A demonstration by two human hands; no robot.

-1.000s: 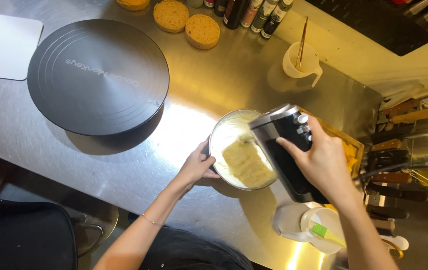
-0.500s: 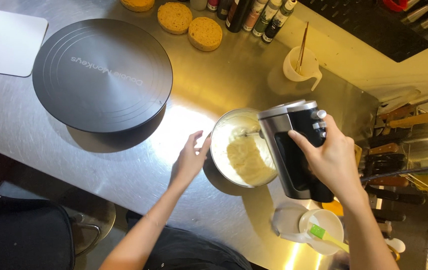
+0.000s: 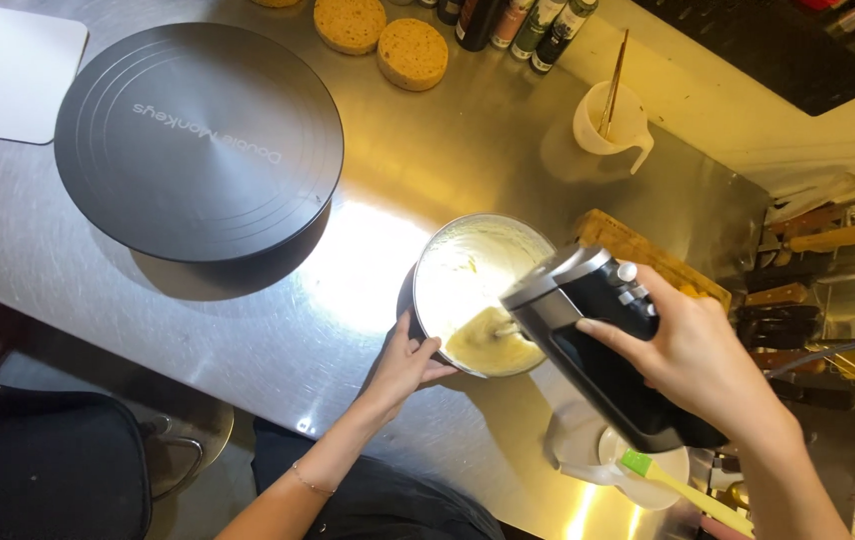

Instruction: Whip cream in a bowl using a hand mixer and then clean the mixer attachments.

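We see the left hand (image 3: 406, 365) cupped against the near rim of a metal mixing bowl (image 3: 448, 262), fingers curled on its edge, steadying it. The bowl sits near the front edge of the steel tabletop (image 3: 468, 150), right of centre, with pale yellow batter (image 3: 493, 345) pooled on its near side. The right hand (image 3: 693, 355) is closed round the handle of a black and silver hand mixer (image 3: 598, 345), which tilts down into the bowl (the beaters are mostly buried in batter, so we can't tell more of them). A big dark round turntable (image 3: 198, 140) stands towards the left end, well apart from the bowl. Two round sponge cakes (image 3: 413, 52) lie at the far edge, with a white jug (image 3: 608, 125) near them. A green silicone brush (image 3: 668, 480) rests on a small plate at the front right corner.
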